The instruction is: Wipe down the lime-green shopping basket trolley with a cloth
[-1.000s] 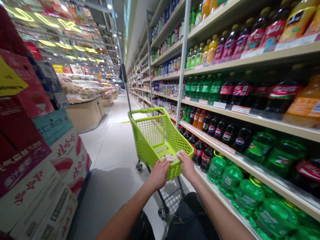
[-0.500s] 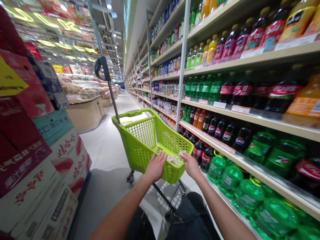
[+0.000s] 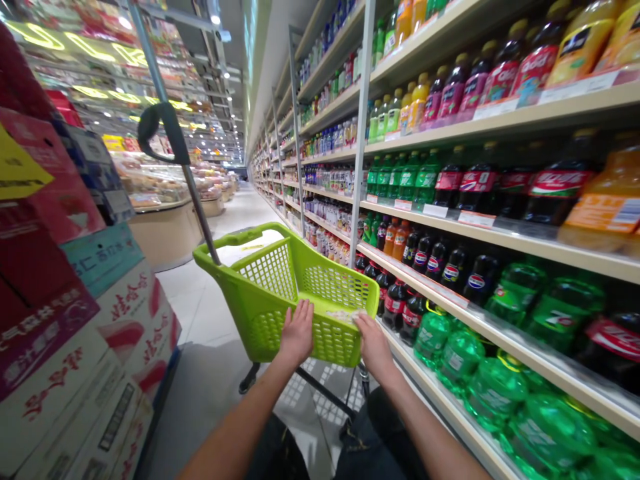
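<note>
A lime-green plastic shopping cart (image 3: 260, 300) stands in the aisle in front of me, turned at an angle with its long pull handle (image 3: 165, 133) sticking up to the left. My left hand (image 3: 297, 331) grips the near rim of the basket. My right hand (image 3: 369, 337) holds the same rim a little to the right, fingers curled over the edge. A pale packet (image 3: 345, 315) lies inside the basket between my hands. My dark trousers show below.
Shelves of soft-drink bottles (image 3: 450, 260) run along the right, with large green bottles (image 3: 500, 387) lowest. Stacked red and white cartons (image 3: 85, 320) stand at the left. The tiled aisle (image 3: 250, 207) runs ahead towards display counters (image 3: 165, 227).
The cart has swung its far end and handle leftwards, and the basket has come closer. Both hands stayed on the near rim and moved slightly left.
</note>
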A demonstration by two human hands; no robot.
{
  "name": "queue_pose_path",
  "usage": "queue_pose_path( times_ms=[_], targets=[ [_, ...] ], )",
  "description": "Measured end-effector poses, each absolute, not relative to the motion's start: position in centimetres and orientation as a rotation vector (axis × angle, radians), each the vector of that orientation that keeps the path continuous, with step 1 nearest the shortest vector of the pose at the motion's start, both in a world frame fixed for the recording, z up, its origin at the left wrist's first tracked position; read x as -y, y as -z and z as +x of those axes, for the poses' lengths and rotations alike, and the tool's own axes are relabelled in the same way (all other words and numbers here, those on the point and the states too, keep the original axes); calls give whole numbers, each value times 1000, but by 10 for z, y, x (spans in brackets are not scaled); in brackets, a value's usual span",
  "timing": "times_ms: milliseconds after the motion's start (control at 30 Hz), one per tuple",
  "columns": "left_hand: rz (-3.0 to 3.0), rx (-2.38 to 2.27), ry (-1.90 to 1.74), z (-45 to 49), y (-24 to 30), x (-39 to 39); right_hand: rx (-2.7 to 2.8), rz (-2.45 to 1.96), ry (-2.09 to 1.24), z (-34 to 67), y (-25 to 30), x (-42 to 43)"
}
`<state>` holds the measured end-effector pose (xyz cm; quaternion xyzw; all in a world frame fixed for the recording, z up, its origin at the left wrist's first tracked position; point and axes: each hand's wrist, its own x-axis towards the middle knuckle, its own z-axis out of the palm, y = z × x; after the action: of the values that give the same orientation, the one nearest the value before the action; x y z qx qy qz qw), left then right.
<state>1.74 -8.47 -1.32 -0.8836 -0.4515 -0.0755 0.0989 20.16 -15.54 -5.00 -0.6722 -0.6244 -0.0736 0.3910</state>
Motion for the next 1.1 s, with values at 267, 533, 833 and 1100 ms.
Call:
queue_pose_path(
  times_ms=[267,533,833,1100],
  targets=[
    [-2632,1333,183,15,8,88,1619,-1538,195,157,41,127],
    [-2526,1473,219,-22,-9,71,1553,-1676,212,188,42,131],
    [-2501,1422,267,-18,-10,85,1714,-1425,252,150,47,120],
    [-2486,1437,271,-18,-12,91,1541,-1540,294,177,49,115]
  ],
)
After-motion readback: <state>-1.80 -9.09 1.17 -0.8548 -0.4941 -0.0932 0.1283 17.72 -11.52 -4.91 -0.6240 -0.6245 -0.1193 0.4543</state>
